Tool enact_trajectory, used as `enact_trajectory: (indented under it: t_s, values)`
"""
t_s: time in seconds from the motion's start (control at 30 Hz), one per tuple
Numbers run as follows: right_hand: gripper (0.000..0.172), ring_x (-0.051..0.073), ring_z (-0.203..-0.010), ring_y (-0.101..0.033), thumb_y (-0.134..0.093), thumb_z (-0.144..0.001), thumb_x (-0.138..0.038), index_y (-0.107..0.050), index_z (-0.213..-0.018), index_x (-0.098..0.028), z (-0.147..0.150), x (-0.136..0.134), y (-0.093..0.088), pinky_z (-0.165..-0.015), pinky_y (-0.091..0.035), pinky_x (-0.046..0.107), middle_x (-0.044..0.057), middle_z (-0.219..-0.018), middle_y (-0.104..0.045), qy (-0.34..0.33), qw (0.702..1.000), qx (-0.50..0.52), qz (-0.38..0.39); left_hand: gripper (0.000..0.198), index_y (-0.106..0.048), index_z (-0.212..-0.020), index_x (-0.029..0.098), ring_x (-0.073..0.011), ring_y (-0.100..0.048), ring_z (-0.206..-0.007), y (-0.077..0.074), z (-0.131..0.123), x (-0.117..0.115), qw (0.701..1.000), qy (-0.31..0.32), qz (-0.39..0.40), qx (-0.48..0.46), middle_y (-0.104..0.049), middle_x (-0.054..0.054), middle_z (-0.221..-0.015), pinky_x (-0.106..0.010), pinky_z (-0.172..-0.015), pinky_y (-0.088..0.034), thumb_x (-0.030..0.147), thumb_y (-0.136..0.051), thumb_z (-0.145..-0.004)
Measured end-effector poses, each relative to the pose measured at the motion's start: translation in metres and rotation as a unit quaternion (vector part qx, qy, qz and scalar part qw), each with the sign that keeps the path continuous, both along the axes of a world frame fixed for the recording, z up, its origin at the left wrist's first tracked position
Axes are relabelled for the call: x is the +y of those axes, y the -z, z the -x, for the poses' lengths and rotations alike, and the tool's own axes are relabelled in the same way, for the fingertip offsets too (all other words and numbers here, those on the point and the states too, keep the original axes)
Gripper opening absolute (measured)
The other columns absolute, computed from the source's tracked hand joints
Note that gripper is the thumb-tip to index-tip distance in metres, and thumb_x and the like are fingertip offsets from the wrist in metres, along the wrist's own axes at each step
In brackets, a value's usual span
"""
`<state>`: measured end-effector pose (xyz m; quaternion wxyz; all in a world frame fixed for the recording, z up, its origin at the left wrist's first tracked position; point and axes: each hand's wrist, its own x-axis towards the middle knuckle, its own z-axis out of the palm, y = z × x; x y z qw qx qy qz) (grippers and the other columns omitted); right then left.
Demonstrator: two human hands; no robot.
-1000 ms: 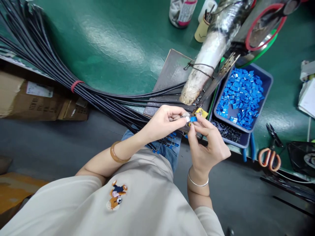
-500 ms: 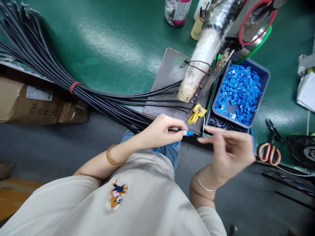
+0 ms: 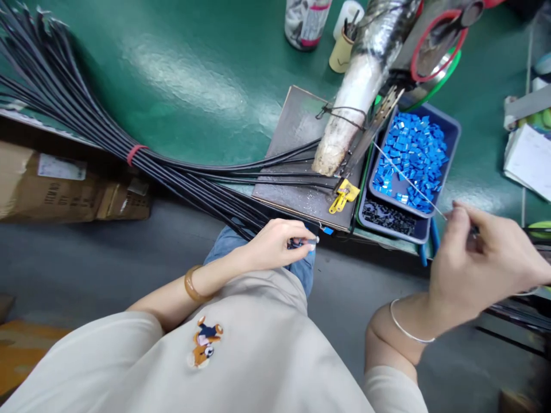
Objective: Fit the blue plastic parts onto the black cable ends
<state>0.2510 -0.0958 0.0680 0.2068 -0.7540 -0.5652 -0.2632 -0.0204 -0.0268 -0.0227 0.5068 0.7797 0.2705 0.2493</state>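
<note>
My left hand (image 3: 282,244) is closed in a pinch on the end of a black cable, most of it hidden by the fingers. Just past its fingertips a small blue piece (image 3: 328,230) shows at the board's edge. Off to the right, my right hand (image 3: 477,258) pinches a thin white thread (image 3: 404,176), stretched tight from beside the wrapped tube across the bins. A bundle of black cables (image 3: 172,172) with a red tie (image 3: 135,154) runs in from the left toward my left hand. A yellow clip-like part (image 3: 344,196) lies on the dark board.
A grey bin (image 3: 451,137) holds many small blue pieces; a second bin (image 3: 419,234) below holds small black ones. The wrapped tube (image 3: 344,109) leans over the board (image 3: 279,137). A jar (image 3: 307,23) stands behind. Cardboard boxes (image 3: 55,189) sit at the left.
My right hand has moved right, drawing the white thread out across the bins. My left hand has shifted slightly down and left. The orange-handled scissors are now hidden from view.
</note>
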Motion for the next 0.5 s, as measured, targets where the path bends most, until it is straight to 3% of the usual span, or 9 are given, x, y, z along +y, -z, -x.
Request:
enact_trajectory:
  t_s: [0.07,0.2,0.27,0.4,0.5]
  values:
    - [0.028,0.026,-0.086,-0.074,-0.056,-0.089,-0.034,-0.075,-0.106,-0.023,-0.015,0.009,-0.001,-0.064,-0.048,0.033,0.008,-0.096,-0.077,-0.031,0.998,-0.054,0.03,0.018,-0.074,-0.095,0.012,-0.0116,-0.066,-0.076,-0.005,0.003,0.004,0.996,-0.063,0.012,-0.065,-0.074,-0.008,-0.09,-0.021,-0.07,-0.053,0.022,-0.062,-0.085]
    - [0.018,0.024,-0.066,-0.07,-0.063,-0.083,-0.034,-0.077,-0.089,-0.025,-0.045,0.023,-0.014,-0.051,-0.036,0.034,0.007,-0.075,-0.076,-0.057,0.983,-0.083,0.154,0.011,-0.072,-0.084,0.011,-0.0093,-0.064,-0.07,-0.016,0.013,0.019,0.971,-0.199,-0.002,-0.131,-0.071,-0.005,-0.079,-0.017,-0.065,-0.053,0.02,-0.066,-0.082]
    - [0.013,0.024,-0.07,-0.07,-0.069,-0.079,-0.029,-0.078,-0.086,-0.022,-0.05,0.045,-0.023,-0.056,-0.035,0.035,0.01,-0.075,-0.075,-0.019,0.979,-0.09,0.184,0.011,-0.072,-0.084,0.012,-0.0092,-0.064,-0.07,-0.021,0.017,0.028,0.959,-0.247,-0.01,-0.138,-0.071,-0.004,-0.08,-0.017,-0.066,-0.054,0.022,-0.068,-0.081]
    - [0.03,0.025,-0.094,-0.069,-0.056,-0.09,-0.031,-0.075,-0.105,-0.013,-0.046,0.127,-0.038,-0.07,-0.036,0.035,0.02,-0.102,-0.074,0.036,0.967,-0.045,0.25,0.01,-0.071,-0.083,0.013,-0.0097,-0.065,-0.071,-0.03,0.021,0.038,0.957,-0.267,-0.052,-0.103,-0.072,-0.004,-0.084,-0.018,-0.068,-0.054,0.022,-0.065,-0.082]
    - [0.041,0.024,-0.11,-0.064,-0.047,-0.092,-0.032,-0.07,-0.114,-0.007,-0.045,0.195,-0.046,-0.082,-0.038,0.033,0.021,-0.113,-0.071,0.045,0.976,0.025,0.211,0.011,-0.07,-0.082,0.013,-0.0108,-0.064,-0.074,-0.039,0.027,0.037,0.962,-0.251,-0.086,-0.057,-0.072,-0.005,-0.085,-0.02,-0.071,-0.053,0.021,-0.063,-0.084]
